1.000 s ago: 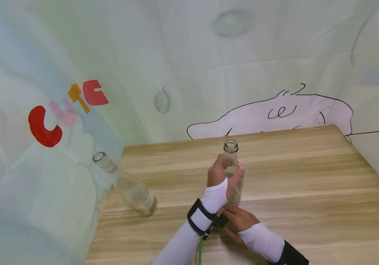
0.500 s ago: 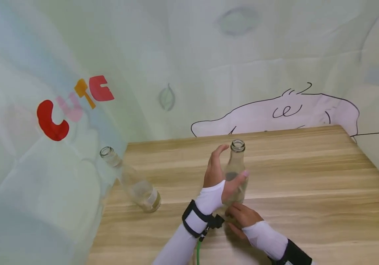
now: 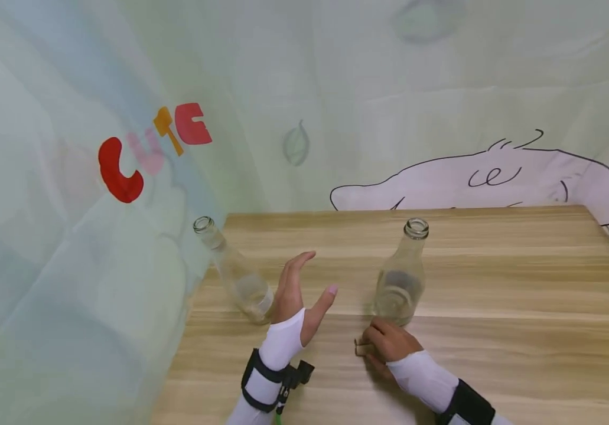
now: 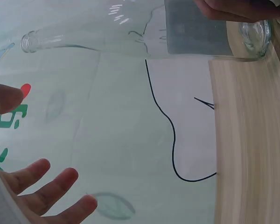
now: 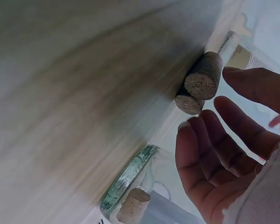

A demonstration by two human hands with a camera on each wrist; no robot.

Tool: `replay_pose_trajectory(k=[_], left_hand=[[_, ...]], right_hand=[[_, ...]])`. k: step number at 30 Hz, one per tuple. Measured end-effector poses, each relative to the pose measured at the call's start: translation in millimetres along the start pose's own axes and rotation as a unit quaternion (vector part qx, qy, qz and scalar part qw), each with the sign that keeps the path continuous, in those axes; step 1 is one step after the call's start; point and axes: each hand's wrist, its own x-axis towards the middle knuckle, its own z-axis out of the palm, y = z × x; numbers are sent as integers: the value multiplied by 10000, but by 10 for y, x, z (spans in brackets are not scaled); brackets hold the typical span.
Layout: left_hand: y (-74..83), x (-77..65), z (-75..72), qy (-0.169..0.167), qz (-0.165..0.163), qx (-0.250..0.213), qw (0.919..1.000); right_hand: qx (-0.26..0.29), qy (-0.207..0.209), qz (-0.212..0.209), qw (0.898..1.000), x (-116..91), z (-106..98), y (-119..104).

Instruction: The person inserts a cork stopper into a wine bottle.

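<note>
My left hand (image 3: 295,301) is spread out with nothing in it, overlapping the base of the left glass bottle (image 3: 235,271) in the head view. A second clear glass bottle (image 3: 401,283) stands upright to its right. Close in front of that bottle, my right hand (image 3: 393,343) is low over the table. In the right wrist view its curled fingers (image 5: 191,158) and thumb sit around two corks, an upper cork (image 5: 204,77) and a lower cork (image 5: 189,102), side by side. Another cork (image 5: 133,207) shows through the standing bottle's glass.
The wooden table (image 3: 495,366) ends at a printed cloth backdrop (image 3: 368,118) behind and at the left. A black strap with a small camera (image 3: 300,373) and a green cable is on the left wrist.
My left hand has let go of the standing bottle and moved left, its fingers spreading. The right hand stays by the corks, now more visible. The head view has shifted right with respect to the backdrop.
</note>
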Motion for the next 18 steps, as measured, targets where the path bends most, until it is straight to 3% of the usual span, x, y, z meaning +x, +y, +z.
replay_pose_trajectory(k=[4, 8, 18], left_hand=[[-46, -84, -53, 174, -245, -67, 9995], [-68, -116, -35, 249, -271, -119, 9992], [-134, -166, 8, 258, -248, -116, 9993]], right_hand=[[-31, 241, -185, 9995, 19, 53, 15], [-20, 406, -350, 9986, 27, 73, 30], [-55, 335, -280, 9990, 24, 46, 11]])
